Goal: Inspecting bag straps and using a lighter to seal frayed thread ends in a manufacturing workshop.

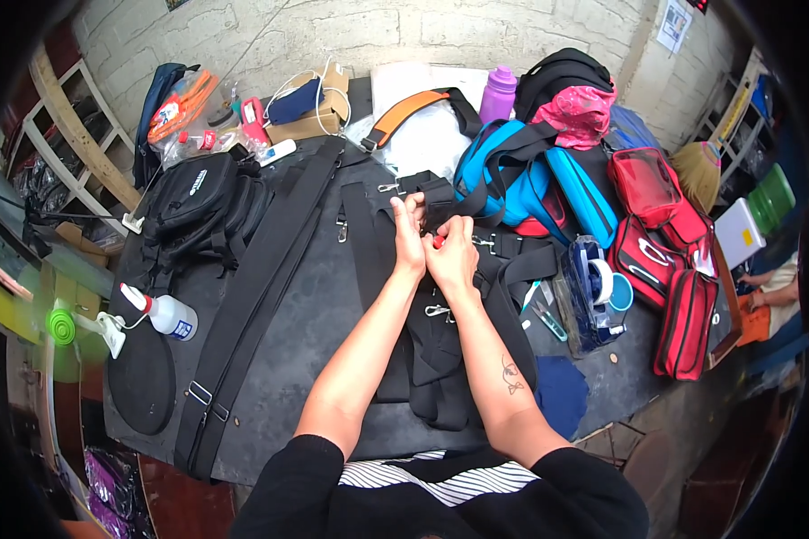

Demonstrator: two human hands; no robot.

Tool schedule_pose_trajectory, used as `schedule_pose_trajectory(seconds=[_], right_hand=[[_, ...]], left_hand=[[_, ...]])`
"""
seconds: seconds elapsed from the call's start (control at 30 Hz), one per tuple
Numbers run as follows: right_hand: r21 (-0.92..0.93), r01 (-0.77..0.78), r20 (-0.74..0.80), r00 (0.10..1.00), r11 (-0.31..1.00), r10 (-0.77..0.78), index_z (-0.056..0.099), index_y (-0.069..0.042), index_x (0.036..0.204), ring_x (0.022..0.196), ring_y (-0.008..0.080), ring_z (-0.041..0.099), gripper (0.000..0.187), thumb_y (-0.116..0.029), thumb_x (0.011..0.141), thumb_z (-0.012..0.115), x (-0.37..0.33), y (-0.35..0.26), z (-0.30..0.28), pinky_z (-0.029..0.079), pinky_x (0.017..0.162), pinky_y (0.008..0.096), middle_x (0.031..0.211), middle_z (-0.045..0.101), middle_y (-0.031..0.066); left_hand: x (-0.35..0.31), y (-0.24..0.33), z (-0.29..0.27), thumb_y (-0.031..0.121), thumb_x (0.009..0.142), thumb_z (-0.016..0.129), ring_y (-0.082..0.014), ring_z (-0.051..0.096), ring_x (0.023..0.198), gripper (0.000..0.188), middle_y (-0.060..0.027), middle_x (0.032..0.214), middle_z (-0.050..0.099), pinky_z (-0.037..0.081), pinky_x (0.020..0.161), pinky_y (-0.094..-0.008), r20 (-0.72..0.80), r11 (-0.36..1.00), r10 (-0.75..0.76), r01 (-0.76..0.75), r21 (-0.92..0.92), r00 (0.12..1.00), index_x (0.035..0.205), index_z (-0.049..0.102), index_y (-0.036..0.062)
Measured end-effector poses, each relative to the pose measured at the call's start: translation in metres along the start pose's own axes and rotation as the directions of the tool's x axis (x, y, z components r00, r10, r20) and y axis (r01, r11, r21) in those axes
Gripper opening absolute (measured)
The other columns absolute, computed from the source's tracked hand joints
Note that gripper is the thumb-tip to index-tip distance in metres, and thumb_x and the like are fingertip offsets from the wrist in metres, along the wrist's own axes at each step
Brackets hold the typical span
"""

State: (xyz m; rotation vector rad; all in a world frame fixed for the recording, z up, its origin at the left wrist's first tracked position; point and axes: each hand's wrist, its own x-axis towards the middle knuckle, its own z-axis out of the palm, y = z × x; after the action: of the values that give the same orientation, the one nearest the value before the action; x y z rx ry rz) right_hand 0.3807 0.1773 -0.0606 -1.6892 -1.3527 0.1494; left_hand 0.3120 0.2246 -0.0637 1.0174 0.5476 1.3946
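Observation:
Over the middle of the table, my left hand [409, 238] is raised with its fingers stretched out, its palm turned toward my right hand. Black webbing [438, 192] lies right beside its fingertips; whether they touch it I cannot tell. My right hand [455, 260] is closed around a small red object [439, 241], mostly hidden by the fingers, so its kind does not show. Beneath both hands runs a heap of black straps [440, 359]. Metal snap hooks [437, 311] are attached among them, with another hook [342, 231] on a strap to the left.
Long black straps [261, 296], a black backpack [193, 202] and a white spray bottle [166, 314] lie left. Blue bags [503, 175], red bags [656, 260], a purple bottle [498, 94], a tape dispenser [589, 296] and a cutter [550, 322] lie right. Another person's hand [768, 296] shows far right.

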Motion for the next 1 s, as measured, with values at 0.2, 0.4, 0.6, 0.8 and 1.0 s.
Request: schedule_pose_trajectory(seconds=[0.2, 0.4, 0.6, 0.8, 1.0], right_hand=[[-0.026, -0.028, -0.02, 0.999, 0.999, 0.028, 0.046, -0.004, 0.085, 0.07, 0.0349, 0.057, 0.029, -0.021, 0.07, 0.065, 0.002, 0.006, 0.001, 0.046, 0.062, 0.046, 0.091, 0.046, 0.0121], [0.01, -0.057, -0.042, 0.997, 0.998, 0.058, 0.046, -0.004, 0.086, 0.07, 0.0337, 0.057, 0.03, -0.021, 0.07, 0.065, 0.004, 0.005, -0.004, 0.046, 0.062, 0.045, 0.091, 0.046, 0.0117], [-0.036, -0.043, -0.057, 0.998, 0.998, 0.041, 0.045, -0.004, 0.086, 0.07, 0.0334, 0.057, 0.03, -0.02, 0.07, 0.065, 0.006, 0.008, -0.001, 0.046, 0.062, 0.0449, 0.09, 0.047, 0.0113], [0.043, 0.009, -0.067, 0.998, 0.999, -0.006, 0.045, -0.004, 0.085, 0.069, 0.0328, 0.057, 0.029, -0.019, 0.07, 0.065, 0.008, -0.002, -0.003, 0.046, 0.061, 0.0441, 0.089, 0.047, 0.0113], [0.074, 0.061, -0.086, 0.995, 0.995, -0.055, 0.046, -0.004, 0.083, 0.068, 0.0327, 0.056, 0.028, -0.018, 0.07, 0.065, 0.018, -0.015, -0.008, 0.046, 0.061, 0.0435, 0.09, 0.047, 0.0106]], left_hand=[[0.005, -0.003, -0.007, 0.059, 0.094, 0.011, -0.019, 0.053, 0.101, 0.069, -0.0114, 0.107, 0.059, 0.036, 0.093, -0.0309, -0.051, 1.0, 0.005, -0.005, -0.008, 0.999, 0.112, 0.049, 0.0035], [0.007, -0.006, -0.011, 0.058, 0.094, 0.011, -0.0189, 0.053, 0.102, 0.07, -0.0111, 0.107, 0.06, 0.036, 0.093, -0.0308, -0.087, 1.0, 0.017, -0.016, 0.01, 0.996, 0.112, 0.05, 0.0035], [0.004, -0.002, -0.005, 0.058, 0.094, 0.011, -0.0185, 0.054, 0.1, 0.069, -0.0107, 0.106, 0.06, 0.036, 0.092, -0.0304, -0.049, 1.0, 0.015, -0.015, -0.008, 0.999, 0.111, 0.051, 0.0038], [0.005, -0.002, -0.008, 0.059, 0.094, 0.012, -0.0183, 0.053, 0.099, 0.07, -0.0107, 0.106, 0.059, 0.036, 0.091, -0.0298, -0.05, 1.0, 0.025, -0.025, 0.008, 0.998, 0.11, 0.05, 0.0039], [0.003, -0.007, -0.008, 0.062, 0.093, 0.013, -0.0198, 0.053, 0.099, 0.07, -0.0106, 0.107, 0.057, 0.036, 0.09, -0.0293, -0.029, 0.999, 0.017, -0.019, -0.044, 0.999, 0.112, 0.048, 0.0044]])
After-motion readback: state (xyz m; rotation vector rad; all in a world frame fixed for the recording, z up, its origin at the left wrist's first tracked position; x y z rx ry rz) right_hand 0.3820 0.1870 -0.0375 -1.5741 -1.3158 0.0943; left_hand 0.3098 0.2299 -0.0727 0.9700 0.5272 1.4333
